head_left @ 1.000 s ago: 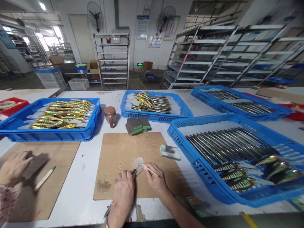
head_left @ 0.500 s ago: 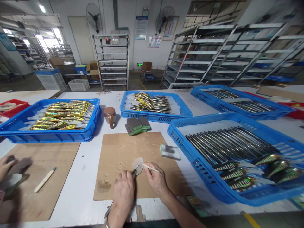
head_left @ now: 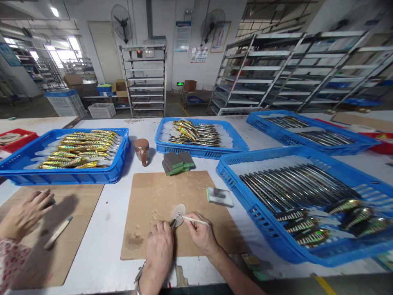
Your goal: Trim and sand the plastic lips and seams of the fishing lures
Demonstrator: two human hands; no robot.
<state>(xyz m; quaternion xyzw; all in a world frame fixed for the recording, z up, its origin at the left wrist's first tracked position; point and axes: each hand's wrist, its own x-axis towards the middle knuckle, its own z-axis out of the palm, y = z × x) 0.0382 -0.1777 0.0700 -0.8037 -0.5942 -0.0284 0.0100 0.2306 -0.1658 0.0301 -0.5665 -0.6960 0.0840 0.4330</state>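
Two bare hands work over a brown cardboard sheet [head_left: 147, 192] at the lower centre of the frame.
The left hand [head_left: 159, 243] is closed over a dark slim piece [head_left: 173, 224], mostly hidden by the fingers; a round translucent disc [head_left: 179, 213] shows at its far end, near the frame's centre. The right hand [head_left: 201, 232], just right of it, pinches a thin pale stick [head_left: 196, 221], its tip at the disc; whether they touch cannot be told. A blue tray [head_left: 267, 153] of dark, shiny fish shapes [head_left: 294, 188] fills the lower right; a co-worker's hand [head_left: 26, 215] is at the lower left.
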